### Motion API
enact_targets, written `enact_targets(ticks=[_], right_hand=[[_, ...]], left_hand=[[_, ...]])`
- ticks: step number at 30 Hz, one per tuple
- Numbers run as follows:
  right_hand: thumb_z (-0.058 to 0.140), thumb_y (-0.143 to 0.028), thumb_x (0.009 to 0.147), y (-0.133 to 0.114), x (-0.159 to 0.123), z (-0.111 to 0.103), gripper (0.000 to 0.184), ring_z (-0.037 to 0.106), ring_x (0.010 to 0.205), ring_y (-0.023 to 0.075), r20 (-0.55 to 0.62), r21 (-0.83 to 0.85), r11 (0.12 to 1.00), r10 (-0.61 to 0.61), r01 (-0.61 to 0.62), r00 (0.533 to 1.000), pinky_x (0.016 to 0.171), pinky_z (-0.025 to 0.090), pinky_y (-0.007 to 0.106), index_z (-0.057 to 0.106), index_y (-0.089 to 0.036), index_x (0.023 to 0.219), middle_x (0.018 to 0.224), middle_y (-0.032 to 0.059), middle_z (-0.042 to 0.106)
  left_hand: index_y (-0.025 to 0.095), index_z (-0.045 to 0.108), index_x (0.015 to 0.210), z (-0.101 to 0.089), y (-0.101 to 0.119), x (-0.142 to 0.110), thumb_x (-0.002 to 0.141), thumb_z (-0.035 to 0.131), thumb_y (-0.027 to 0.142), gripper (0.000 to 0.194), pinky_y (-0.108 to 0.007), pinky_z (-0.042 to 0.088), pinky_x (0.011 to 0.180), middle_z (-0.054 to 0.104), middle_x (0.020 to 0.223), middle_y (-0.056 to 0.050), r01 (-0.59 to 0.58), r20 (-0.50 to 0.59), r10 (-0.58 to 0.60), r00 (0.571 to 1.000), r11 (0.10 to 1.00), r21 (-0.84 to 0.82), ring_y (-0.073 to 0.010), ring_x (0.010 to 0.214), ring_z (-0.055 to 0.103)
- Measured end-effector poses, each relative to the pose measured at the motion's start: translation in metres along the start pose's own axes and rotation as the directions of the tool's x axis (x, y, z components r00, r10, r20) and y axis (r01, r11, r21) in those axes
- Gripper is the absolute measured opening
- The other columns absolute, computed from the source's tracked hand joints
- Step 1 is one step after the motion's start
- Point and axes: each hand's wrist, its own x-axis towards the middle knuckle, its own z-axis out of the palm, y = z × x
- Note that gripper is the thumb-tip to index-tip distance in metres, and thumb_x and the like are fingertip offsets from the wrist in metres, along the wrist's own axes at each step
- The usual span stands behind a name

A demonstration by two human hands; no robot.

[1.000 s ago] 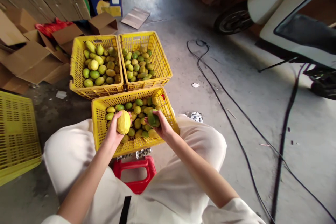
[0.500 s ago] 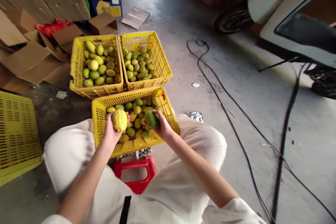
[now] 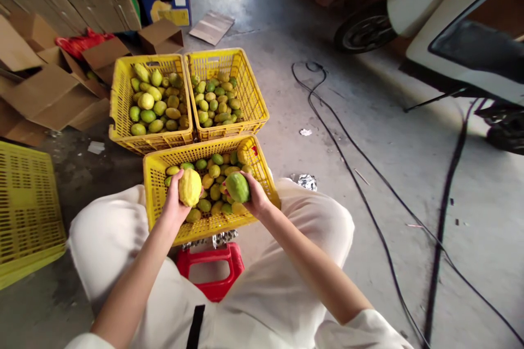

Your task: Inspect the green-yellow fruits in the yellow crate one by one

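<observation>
A yellow lemon (image 3: 190, 187) is in my left hand (image 3: 175, 202), the fingers wrapped round it from the left and below. My right hand (image 3: 256, 196) grips a green lemon (image 3: 238, 187) from its right side. Both fruits are above the near yellow crate (image 3: 153, 191), which sits between my knees. Inside that crate lie several yellow and green lemons (image 3: 215, 192), partly hidden behind my hands.
Two more yellow crates, a left one (image 3: 118, 98) and a right one (image 3: 256, 92), hold lemons just beyond. Another yellow crate (image 3: 28, 202) stands at far left. Open cardboard boxes (image 3: 45, 95) lie behind it. Black cables (image 3: 352, 152) cross the floor towards a scooter (image 3: 434, 22).
The green lemon has turned in my right hand and shows a lighter face. The yellow lemon has rotated in my left hand and shifted slightly right and up.
</observation>
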Motion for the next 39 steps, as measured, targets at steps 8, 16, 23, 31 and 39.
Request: enact_targets(ticks=[8,16,23,31,39], right_hand=[[0.089,-0.037,0.067,0.003,-0.005,0.0,0.036,0.075,0.076,0.0204,0.111,-0.086,0.992,-0.082,0.092,0.99,0.067,0.066,0.031,0.061,-0.024,0.084,0.074,-0.005,0.069],[0.078,-0.043,0.078,0.004,0.002,-0.004,0.027,0.077,0.088,0.0234,0.001,-0.088,0.996,-0.025,0.026,1.0,0.069,0.066,0.031,0.067,-0.023,0.092,0.08,0.0007,0.076],[0.084,-0.042,0.074,-0.001,0.006,-0.004,0.032,0.077,0.087,0.0244,-0.048,0.036,0.998,-0.046,0.048,0.998,0.068,0.068,0.037,0.06,-0.028,0.091,0.08,-0.003,0.074],[0.083,-0.033,0.075,-0.007,-0.002,0.002,0.03,0.077,0.086,0.0242,-0.028,0.096,0.995,-0.024,0.027,0.999,0.072,0.068,0.038,0.061,-0.027,0.093,0.083,-0.0017,0.074],[0.078,-0.055,0.077,-0.008,0.003,-0.005,0.037,0.078,0.088,0.0263,0.018,-0.031,0.999,-0.04,0.041,0.999,0.058,0.063,0.03,0.065,-0.023,0.091,0.081,0.0052,0.077]], left_hand=[[0.017,0.073,0.1,-0.007,-0.001,0.012,0.105,0.045,0.037,0.035,-0.027,0.063,0.061,0.076,0.084,-0.008,0.102,0.061,-0.104,0.993,0.994,0.032,-0.0185,0.071,0.073],[0.015,0.07,0.095,-0.006,-0.003,0.006,0.099,0.063,0.028,0.015,-0.031,0.067,0.075,0.076,0.083,-0.005,0.058,0.059,-0.06,0.996,0.998,0.037,-0.016,0.072,0.074],[0.019,0.069,0.095,-0.001,-0.002,0.005,0.096,0.062,0.027,0.01,-0.027,0.066,0.073,0.076,0.086,-0.004,0.047,0.009,-0.047,0.999,0.999,0.006,-0.0157,0.074,0.073],[0.021,0.071,0.098,0.004,0.004,0.0,0.103,0.048,0.033,0.026,-0.026,0.064,0.07,0.075,0.082,-0.003,0.04,-0.011,-0.04,0.999,0.999,0.012,-0.0165,0.069,0.071],[0.015,0.071,0.105,0.001,0.004,-0.002,0.103,0.052,0.044,0.034,-0.029,0.064,0.063,0.076,0.085,-0.01,0.133,-0.013,-0.134,0.991,0.99,-0.055,-0.0204,0.073,0.074]])
